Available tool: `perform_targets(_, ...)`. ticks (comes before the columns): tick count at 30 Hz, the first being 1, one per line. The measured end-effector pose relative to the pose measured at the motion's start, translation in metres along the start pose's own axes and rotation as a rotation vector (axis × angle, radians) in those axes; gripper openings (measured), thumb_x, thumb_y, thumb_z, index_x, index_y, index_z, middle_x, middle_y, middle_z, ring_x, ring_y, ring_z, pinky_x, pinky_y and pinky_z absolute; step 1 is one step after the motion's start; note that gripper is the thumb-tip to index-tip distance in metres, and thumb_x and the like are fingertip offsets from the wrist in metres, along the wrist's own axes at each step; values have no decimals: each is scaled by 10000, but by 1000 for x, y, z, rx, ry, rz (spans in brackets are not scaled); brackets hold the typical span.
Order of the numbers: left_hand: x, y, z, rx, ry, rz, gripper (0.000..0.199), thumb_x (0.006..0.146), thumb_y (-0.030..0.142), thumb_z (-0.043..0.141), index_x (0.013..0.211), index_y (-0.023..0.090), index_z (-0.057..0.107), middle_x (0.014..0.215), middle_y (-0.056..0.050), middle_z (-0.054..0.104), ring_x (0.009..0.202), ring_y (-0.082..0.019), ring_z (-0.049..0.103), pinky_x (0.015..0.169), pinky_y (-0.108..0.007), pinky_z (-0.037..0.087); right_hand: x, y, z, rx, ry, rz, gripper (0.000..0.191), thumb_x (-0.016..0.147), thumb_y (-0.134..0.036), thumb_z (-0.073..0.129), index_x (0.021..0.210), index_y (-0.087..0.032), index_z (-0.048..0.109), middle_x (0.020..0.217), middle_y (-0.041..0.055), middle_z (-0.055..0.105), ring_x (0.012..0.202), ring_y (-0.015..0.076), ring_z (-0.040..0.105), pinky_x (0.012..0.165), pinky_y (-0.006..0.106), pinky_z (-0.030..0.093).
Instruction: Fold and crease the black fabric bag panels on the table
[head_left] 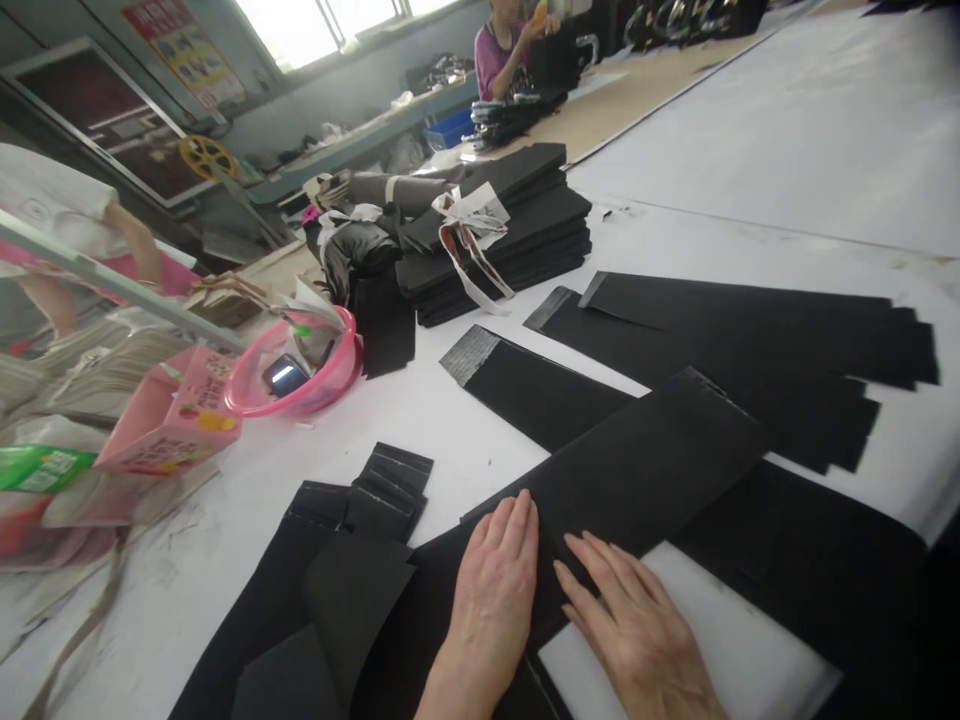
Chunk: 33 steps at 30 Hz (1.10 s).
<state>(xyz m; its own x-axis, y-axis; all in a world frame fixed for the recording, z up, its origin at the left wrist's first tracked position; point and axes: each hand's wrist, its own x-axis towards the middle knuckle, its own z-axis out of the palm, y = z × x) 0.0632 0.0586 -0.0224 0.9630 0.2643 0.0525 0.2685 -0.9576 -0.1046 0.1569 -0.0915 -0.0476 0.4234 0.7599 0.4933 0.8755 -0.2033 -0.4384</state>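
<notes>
My left hand (497, 580) lies flat with fingers together on a long black strip of sheet material (622, 470). Beside it, my right hand (637, 620) rests with fingers stretched out, its fingertips on the black material. Under the right hand's palm side is a white board (757, 640). A black strip with a grey, shiny end (471, 355) lies beyond the hands. More overlapping black strips (750, 330) fan out at the right. To the left, several black pieces (315, 560) overlap one another on the white table.
A tall stack of black sheets (510, 230) tied with a white ribbon stands at the back. A pink basin (330, 385) with odds and ends and a pink carton (180, 420) stand at the left. Two other people (499, 55) are farther off.
</notes>
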Motion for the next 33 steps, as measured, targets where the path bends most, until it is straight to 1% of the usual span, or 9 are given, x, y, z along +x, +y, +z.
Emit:
perform_targets(6,2,2,-2,-50,30,-40,454,894,49,414,1333,107,517,1445,-109,494,1297,-272,497,1044,-406,478,-1,0,-7,-20,-43,-31,232,959,-134,516,1103,-170,694,1288,121,617,1235,271,532,1026,443,438)
perform_targets(9,5,5,-3,-91,51,-77,411,895,69,435,1286,99,557,1405,-111,538,1273,-274,520,1029,-411,490,-3,0,-10,-41,-88,-43,270,962,-100,484,1126,-168,687,1302,129,605,1248,278,523,1020,459,455)
perform_targets(11,7,7,-5,-133,54,-114,356,923,158,471,1256,99,582,1381,-115,560,1255,-281,534,1019,-422,496,-5,-1,-13,-44,-115,-44,293,968,-88,456,1136,-163,684,1309,134,598,1257,283,515,1015,467,464)
perform_targets(13,8,9,-6,-164,54,-141,362,937,278,517,1243,99,593,1362,-127,574,1242,-293,541,1012,-434,498,-7,-2,-16,-42,-131,-35,307,980,-96,430,1137,-165,684,1318,133,591,1266,283,507,1014,474,466)
perform_targets(16,8,10,-8,-180,44,-141,469,898,404,599,1244,87,591,1356,-150,573,1245,-317,532,1012,-453,492,-9,-3,-18,-41,-145,-16,320,992,-107,406,1133,-177,686,1343,122,574,1282,273,492,1028,471,458)
perform_targets(20,11,8,-10,-199,21,-133,610,804,491,688,1230,64,592,1350,-168,571,1258,-329,514,1030,-467,475,-10,-4,-21,-31,-168,0,327,994,-109,401,1152,-184,678,1375,114,548,1296,269,476,1049,472,441)
perform_targets(24,14,7,-12,-238,20,-151,642,746,518,716,1202,79,607,1303,-166,602,1249,-332,518,1033,-461,468,-16,-3,-25,-19,-187,-6,325,984,-101,421,1179,-191,665,1384,118,537,1309,284,460,1038,493,449)
perform_targets(27,15,6,-12,-267,46,-153,613,749,510,711,1187,93,610,1276,-161,615,1231,-330,534,1024,-467,471,-23,1,-30,9,-201,-11,329,967,-84,452,1208,-199,645,1379,108,541,1316,280,451,1039,507,450)
perform_targets(33,15,7,-12,-316,51,-172,598,754,511,706,1188,112,605,1273,-159,611,1236,-324,530,1032,-481,465,-21,6,-37,118,-177,82,299,956,-125,510,1231,-176,616,1273,95,602,1242,230,515,995,412,502)
